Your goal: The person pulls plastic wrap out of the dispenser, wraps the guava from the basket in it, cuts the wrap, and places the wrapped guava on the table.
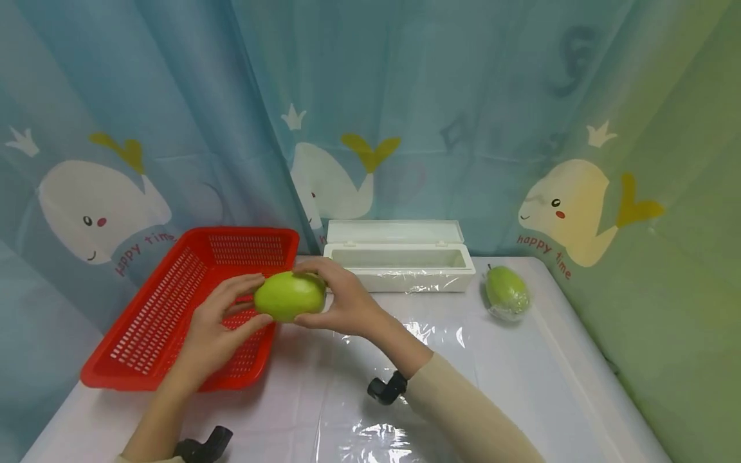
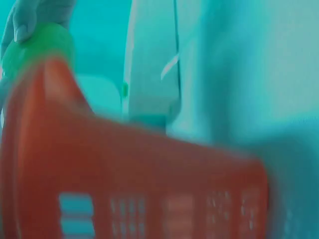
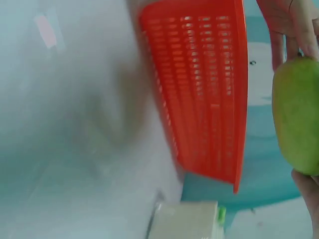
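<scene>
A green mango (image 1: pixel 289 296) is held level between both hands, above the right side of a red plastic basket (image 1: pixel 145 283). My left hand (image 1: pixel 214 321) grips its left end, thumb below and fingers above. At the other end, my right hand (image 1: pixel 344 297) pinches it between thumb and fingers. The right wrist view shows the mango (image 3: pixel 299 114) close up, its skin bare, with fingertips at both ends. Blurred red basket wall (image 2: pixel 149 174) fills much of the left wrist view and partly covers the mango (image 2: pixel 50 40).
A long white box (image 1: pixel 405 280) stands at the back with its lid raised. To its right, another green mango (image 1: pixel 506 289) lies on the table, its lower part in clear plastic wrap. Shiny clear film (image 1: pixel 370 411) covers the table's middle. A curtain (image 1: pixel 434 128) hangs behind.
</scene>
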`<move>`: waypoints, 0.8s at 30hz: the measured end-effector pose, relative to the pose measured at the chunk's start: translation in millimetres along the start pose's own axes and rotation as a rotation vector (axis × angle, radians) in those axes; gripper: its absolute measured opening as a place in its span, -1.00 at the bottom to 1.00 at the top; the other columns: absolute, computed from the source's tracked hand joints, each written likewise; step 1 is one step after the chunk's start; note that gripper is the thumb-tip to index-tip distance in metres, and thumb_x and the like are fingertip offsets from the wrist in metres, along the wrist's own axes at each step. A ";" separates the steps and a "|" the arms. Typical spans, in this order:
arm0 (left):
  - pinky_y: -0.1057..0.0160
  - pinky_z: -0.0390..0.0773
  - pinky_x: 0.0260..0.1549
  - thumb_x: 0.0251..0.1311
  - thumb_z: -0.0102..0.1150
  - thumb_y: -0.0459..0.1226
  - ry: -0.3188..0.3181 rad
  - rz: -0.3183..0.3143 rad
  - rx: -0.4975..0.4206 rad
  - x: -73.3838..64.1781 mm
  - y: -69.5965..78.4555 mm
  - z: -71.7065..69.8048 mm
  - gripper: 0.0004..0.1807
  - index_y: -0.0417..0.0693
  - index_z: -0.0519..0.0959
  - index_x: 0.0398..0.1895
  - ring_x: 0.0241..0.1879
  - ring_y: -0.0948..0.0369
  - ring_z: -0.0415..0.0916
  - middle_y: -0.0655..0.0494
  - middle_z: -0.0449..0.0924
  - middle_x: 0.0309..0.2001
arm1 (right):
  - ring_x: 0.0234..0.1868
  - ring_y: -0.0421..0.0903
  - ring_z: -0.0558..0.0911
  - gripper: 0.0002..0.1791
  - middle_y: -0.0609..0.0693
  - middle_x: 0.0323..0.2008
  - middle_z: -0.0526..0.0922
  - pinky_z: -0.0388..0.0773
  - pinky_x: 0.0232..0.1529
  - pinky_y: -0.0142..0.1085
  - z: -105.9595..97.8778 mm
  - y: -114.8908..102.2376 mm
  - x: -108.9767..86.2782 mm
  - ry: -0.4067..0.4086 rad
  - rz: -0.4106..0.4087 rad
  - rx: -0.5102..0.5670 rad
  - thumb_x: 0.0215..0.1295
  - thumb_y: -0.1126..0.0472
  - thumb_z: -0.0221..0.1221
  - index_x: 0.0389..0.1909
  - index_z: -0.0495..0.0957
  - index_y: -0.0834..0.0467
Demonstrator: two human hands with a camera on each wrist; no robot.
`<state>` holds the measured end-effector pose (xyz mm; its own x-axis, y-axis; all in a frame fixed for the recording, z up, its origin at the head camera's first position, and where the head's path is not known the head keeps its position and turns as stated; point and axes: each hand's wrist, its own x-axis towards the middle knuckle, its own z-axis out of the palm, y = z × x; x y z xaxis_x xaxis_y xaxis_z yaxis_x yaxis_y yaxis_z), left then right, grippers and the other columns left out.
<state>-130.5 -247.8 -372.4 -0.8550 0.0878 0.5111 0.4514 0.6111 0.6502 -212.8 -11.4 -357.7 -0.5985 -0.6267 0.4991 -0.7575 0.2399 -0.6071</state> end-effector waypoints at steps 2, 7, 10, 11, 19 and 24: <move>0.52 0.55 -0.06 0.00 0.52 -0.35 -0.015 0.026 -0.017 1.2 5.1 8.1 -0.27 0.10 0.49 0.31 0.15 0.45 0.46 0.17 0.48 0.25 | 0.17 -0.22 0.50 -0.27 -0.10 0.23 0.50 0.58 0.03 -0.38 -6.6 3.0 -11.0 0.008 -0.002 0.033 -0.01 0.10 0.52 0.21 0.44 0.01; 0.42 0.60 -0.07 0.01 0.52 -0.32 -0.033 0.049 -0.044 1.9 16.5 26.5 -0.30 0.15 0.51 0.28 0.14 0.28 0.52 0.23 0.46 0.27 | 0.20 -0.16 0.52 -0.29 -0.07 0.22 0.50 0.60 0.05 -0.35 -18.6 9.0 -32.2 0.030 -0.018 0.076 -0.02 0.13 0.52 0.18 0.44 0.04; 0.32 0.64 -0.06 0.03 0.52 -0.29 -0.051 0.065 -0.095 3.1 23.1 36.6 -0.34 0.12 0.53 0.26 0.16 0.24 0.52 0.22 0.46 0.27 | 0.22 -0.13 0.52 -0.29 -0.05 0.22 0.51 0.60 0.08 -0.30 -26.1 12.1 -43.4 0.042 -0.014 0.086 -0.05 0.16 0.54 0.17 0.46 0.05; 0.29 0.65 -0.06 0.03 0.52 -0.28 -0.061 0.070 -0.114 3.7 24.9 39.9 -0.34 0.11 0.53 0.26 0.17 0.24 0.51 0.20 0.47 0.27 | 0.22 -0.12 0.52 -0.29 -0.03 0.22 0.52 0.60 0.09 -0.28 -28.9 12.9 -47.2 0.043 -0.012 0.085 -0.04 0.17 0.54 0.17 0.46 0.05; 0.23 0.65 -0.04 0.03 0.52 -0.27 -0.123 0.100 -0.222 9.3 31.7 64.0 -0.36 0.14 0.54 0.23 0.23 0.26 0.45 0.19 0.49 0.26 | 0.25 -0.10 0.52 -0.28 -0.04 0.27 0.49 0.59 0.12 -0.23 -50.1 16.4 -74.3 0.042 0.026 0.046 -0.02 0.11 0.54 0.19 0.46 0.02; 0.26 0.66 -0.06 0.02 0.52 -0.28 -0.146 0.153 -0.239 10.3 34.3 79.4 -0.38 0.07 0.55 0.21 0.21 0.21 0.46 0.16 0.51 0.23 | 0.27 -0.09 0.51 -0.31 -0.06 0.27 0.49 0.59 0.13 -0.20 -61.3 17.5 -89.0 0.027 0.048 0.017 0.00 0.10 0.52 0.17 0.45 0.01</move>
<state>-144.1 -163.5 -389.5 -0.7924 0.2869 0.5384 0.6100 0.3816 0.6945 -188.8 94.1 -374.8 -0.6413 -0.5943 0.4852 -0.7232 0.2570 -0.6411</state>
